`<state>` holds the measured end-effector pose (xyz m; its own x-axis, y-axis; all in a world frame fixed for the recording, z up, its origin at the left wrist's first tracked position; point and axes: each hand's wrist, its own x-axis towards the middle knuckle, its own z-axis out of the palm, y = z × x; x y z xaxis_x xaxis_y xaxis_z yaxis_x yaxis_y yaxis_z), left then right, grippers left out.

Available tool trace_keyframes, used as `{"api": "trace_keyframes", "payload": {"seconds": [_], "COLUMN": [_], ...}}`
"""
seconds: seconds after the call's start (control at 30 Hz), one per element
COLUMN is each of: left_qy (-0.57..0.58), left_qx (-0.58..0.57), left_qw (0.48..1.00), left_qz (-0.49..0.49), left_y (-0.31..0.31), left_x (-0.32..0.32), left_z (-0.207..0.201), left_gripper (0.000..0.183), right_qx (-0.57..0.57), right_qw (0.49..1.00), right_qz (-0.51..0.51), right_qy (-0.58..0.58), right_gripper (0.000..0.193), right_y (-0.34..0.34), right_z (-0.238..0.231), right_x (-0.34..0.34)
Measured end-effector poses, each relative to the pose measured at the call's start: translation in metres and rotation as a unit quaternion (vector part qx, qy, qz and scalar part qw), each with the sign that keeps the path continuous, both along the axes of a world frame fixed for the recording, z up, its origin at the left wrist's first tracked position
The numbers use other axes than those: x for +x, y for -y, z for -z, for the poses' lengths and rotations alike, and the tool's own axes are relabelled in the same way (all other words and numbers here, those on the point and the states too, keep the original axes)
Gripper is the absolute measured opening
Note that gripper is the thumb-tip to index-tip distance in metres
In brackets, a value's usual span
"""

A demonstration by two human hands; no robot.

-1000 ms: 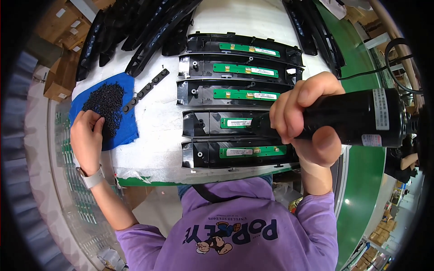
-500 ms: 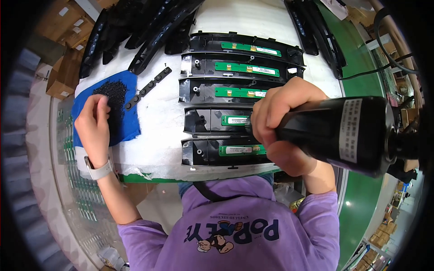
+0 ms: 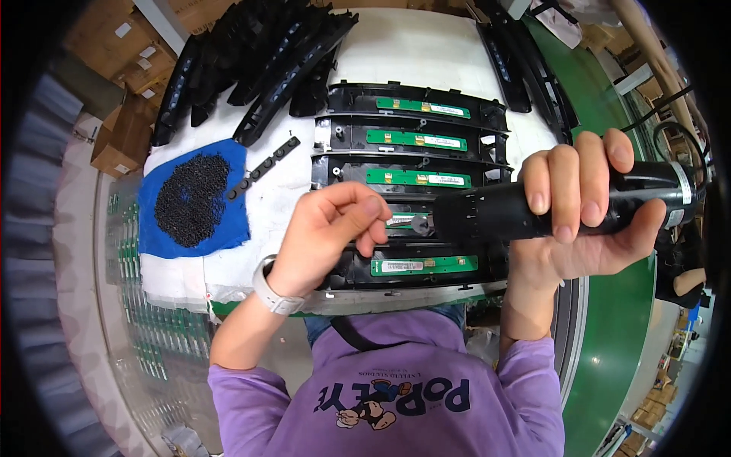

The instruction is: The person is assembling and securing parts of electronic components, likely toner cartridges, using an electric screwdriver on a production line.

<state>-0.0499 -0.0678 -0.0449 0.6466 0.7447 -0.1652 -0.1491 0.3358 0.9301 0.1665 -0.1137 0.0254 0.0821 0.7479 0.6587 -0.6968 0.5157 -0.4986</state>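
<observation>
Across white bench top (image 3: pixel 426 53): five black plastic housings (image 3: pixel 411 137) laid in a row, each carrying a green circuit strip (image 3: pixel 415 177); further loose black housings heaped at far left (image 3: pixel 251 61) and far right (image 3: pixel 525 68). Nearer, at left, blue cloth (image 3: pixel 228 221) bearing a mound of small black screws (image 3: pixel 190 198), with a short black button strip (image 3: pixel 263 166) just beside it. Green conveyor belt (image 3: pixel 617 358) along the right; cardboard boxes (image 3: pixel 129 84) beyond the bench at left.

Over the fourth housing, black electric screwdriver (image 3: pixel 556 209), lying roughly level, bit end pointing left. Right hand (image 3: pixel 586 206) wrapped fully round the barrel, fingers over the top, thumb beneath: firm closed hold. Likely stiff and fairly heavy, cable trailing off its rear end; best taken mid-barrel, as now, for balance.

Left hand (image 3: pixel 335 228) raised just before the bit, thumb and forefinger pinched together right at the tip; presumably pinching a screw, though too small to make out for certain. Such a screw: light, hard, easily dropped; to be held by its head between fingertips.

Obstructions: left hand and driver nose covering most of the fourth housing's strip; neighbouring housings packed close on either side, little room for a slip.
</observation>
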Motion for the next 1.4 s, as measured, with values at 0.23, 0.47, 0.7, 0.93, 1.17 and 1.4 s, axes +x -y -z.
{"api": "trace_keyframes", "payload": {"seconds": [0.23,0.47,0.7,0.93,1.17,1.4], "left_qy": [0.028,0.057,0.063,0.139,0.049,-0.101], "left_qx": [-0.015,-0.014,-0.022,-0.06,-0.026,0.156], "left_qw": [0.999,0.998,0.998,0.988,0.998,0.975], "left_qz": [-0.025,-0.011,-0.008,-0.044,0.018,-0.122], "left_y": [0.006,0.006,0.007,0.012,0.017,0.01], "left_x": [-0.002,-0.006,-0.014,-0.016,-0.019,-0.041], "left_z": [0.002,0.005,0.006,0.011,-0.002,0.013], "left_gripper": [0.012,0.012,0.013,0.015,0.018,0.01], "right_qx": [0.02,0.039,0.049,0.065,-0.012,-0.081], "right_qw": [0.999,0.998,0.997,0.994,0.998,0.971], "right_qz": [0.027,0.043,0.038,0.064,0.068,0.079], "right_qy": [0.01,0.022,0.048,0.053,-0.011,0.212], "right_gripper": [0.038,0.049,0.04,0.043,0.038,0.038], "right_y": [-0.001,-0.001,0.0,0.003,0.0,-0.014], "right_z": [0.008,0.012,0.008,0.008,0.005,0.02], "right_x": [-0.009,-0.015,-0.025,-0.039,-0.042,-0.047]}}
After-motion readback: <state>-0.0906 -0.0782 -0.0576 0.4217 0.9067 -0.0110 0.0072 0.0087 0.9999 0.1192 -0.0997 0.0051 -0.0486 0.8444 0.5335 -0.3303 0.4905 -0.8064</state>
